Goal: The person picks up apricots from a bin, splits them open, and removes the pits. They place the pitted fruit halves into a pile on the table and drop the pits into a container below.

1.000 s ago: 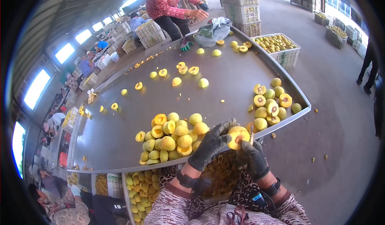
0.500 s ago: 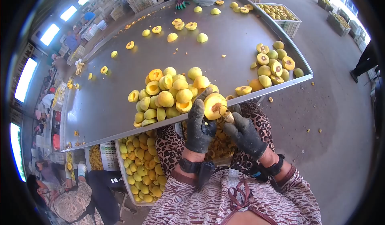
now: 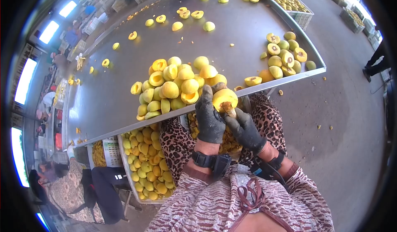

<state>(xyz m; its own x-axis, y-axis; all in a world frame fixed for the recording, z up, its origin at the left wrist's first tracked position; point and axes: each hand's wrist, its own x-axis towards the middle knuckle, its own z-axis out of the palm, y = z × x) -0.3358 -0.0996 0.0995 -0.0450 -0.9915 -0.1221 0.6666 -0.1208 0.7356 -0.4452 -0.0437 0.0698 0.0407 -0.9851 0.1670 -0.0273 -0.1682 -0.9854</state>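
Note:
In my gloved left hand [image 3: 210,114] is a halved yellow peach [image 3: 224,97], its cut side turned toward me. My gloved right hand [image 3: 245,130] grips a small pitting tool [image 3: 231,113] by its pale handle. The tool's end is at the brown pit area in the middle of the fruit, and its loop is hidden now. Just beyond my left hand lies a heap of pitted peach halves [image 3: 169,89] on the metal table. Farther right, a group of peaches with pits showing [image 3: 287,58] sits in the table's corner.
The metal table [image 3: 124,72] has a raised rim and carries scattered halves. Below its edge, a crate [image 3: 133,182] full of peach halves stands left of my legs. A co-worker [image 3: 76,188] sits at lower left. Another crate of peaches [image 3: 306,21] stands beyond the table's right side.
The peach half has tilted, and the pitting tool has moved from its right edge into the pit area. My right hand has come up and left, closer to my left hand.

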